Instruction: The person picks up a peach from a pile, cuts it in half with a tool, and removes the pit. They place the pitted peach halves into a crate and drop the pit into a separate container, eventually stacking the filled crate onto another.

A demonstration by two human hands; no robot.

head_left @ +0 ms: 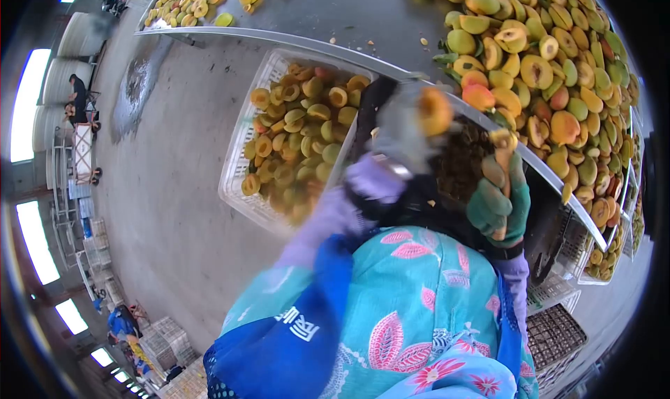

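My left hand [412,127], in a grey glove and blurred by motion, holds an orange fruit half [435,111] near the table edge. In a green glove, my right hand [497,200] is wrapped round a tool with a wooden handle [501,221]; its yellowish tip [503,139] points up toward the table. Many fruit halves [551,71] are heaped on the metal table [356,15] beyond my hands. A white crate [241,154] full of fruit halves stands to the left. Below my hands is a dark container [460,161] with brown bits in it.
More fruit pieces [185,4] lie at the table's far left. Stacked crates [555,329] stand at the lower right. A person in dark clothes [78,95] is beside a cart [83,151] at the far left. Another person [124,326] is near crates at the lower left.
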